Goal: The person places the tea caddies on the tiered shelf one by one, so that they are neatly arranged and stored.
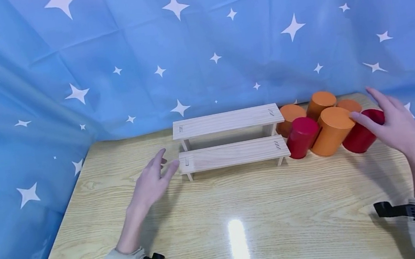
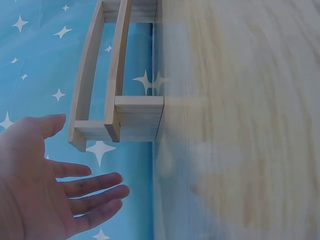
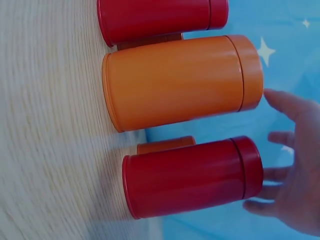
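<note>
My left hand hovers at the left end of a two-tier wooden shelf, fingers spread and palm facing it; the left wrist view shows nothing in that palm. At the right, my right hand reaches over a red canister with its fingers extended. The fingers pass behind the red lid, and whether they touch it I cannot tell. Its thumb is close to the lid of a tall orange canister. Another red canister stands left of the orange one, by the shelf.
Behind the front canisters stand more orange canisters, partly hidden. A blue cloth with white stars hangs along the back and left of the wooden table. Black straps circle both sleeved wrists.
</note>
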Demonstrator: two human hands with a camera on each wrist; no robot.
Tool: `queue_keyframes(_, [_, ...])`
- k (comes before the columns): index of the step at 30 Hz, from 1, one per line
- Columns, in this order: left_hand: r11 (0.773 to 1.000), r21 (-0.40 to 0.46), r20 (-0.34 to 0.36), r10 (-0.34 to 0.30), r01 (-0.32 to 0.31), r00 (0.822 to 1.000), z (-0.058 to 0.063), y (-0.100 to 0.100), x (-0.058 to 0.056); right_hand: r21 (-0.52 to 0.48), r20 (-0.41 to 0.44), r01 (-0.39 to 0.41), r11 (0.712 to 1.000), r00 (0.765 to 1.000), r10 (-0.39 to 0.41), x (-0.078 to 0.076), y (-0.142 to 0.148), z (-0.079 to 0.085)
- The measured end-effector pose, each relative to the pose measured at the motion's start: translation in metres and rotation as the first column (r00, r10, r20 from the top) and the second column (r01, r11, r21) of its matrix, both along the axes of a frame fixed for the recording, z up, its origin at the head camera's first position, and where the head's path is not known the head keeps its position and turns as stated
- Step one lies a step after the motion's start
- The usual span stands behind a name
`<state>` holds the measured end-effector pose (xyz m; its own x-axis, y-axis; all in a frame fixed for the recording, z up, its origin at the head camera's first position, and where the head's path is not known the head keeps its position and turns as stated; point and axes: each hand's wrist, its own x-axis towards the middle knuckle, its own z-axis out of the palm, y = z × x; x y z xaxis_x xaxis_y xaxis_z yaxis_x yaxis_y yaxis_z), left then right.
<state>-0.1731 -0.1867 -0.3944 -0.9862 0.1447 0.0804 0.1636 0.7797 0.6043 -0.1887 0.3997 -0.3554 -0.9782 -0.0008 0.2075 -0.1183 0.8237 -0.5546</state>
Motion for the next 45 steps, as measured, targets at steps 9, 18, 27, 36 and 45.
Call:
queue_keyframes(9, [0.995,0.093,0.052,-0.026,0.021,0.998,-0.005,0.009,-0.005,-0.095,0.038,-0.040,0.995,0.998,0.044,-0.001,0.009,-0.003])
queue_keyframes(18, [0.988,0.151,0.083,-0.028,0.015,0.996,-0.008,0.017,-0.009,-0.136,0.076,-0.047,0.990,0.995,0.058,0.004,0.025,-0.012])
queue_keyframes(27, [0.980,0.195,0.075,-0.039,0.023,0.996,-0.012,0.025,-0.012,-0.091,0.068,-0.059,0.994,0.995,0.066,0.003,0.035,-0.022])
queue_keyframes(36, [0.960,0.279,0.093,-0.043,0.015,0.995,-0.020,0.024,-0.017,-0.097,0.112,-0.048,0.994,0.992,0.059,0.004,0.039,-0.026])
queue_keyframes(45, [0.910,0.415,0.115,-0.062,0.009,0.991,-0.024,0.024,-0.019,-0.128,0.135,-0.039,0.991,0.989,0.057,0.008,0.043,-0.025])
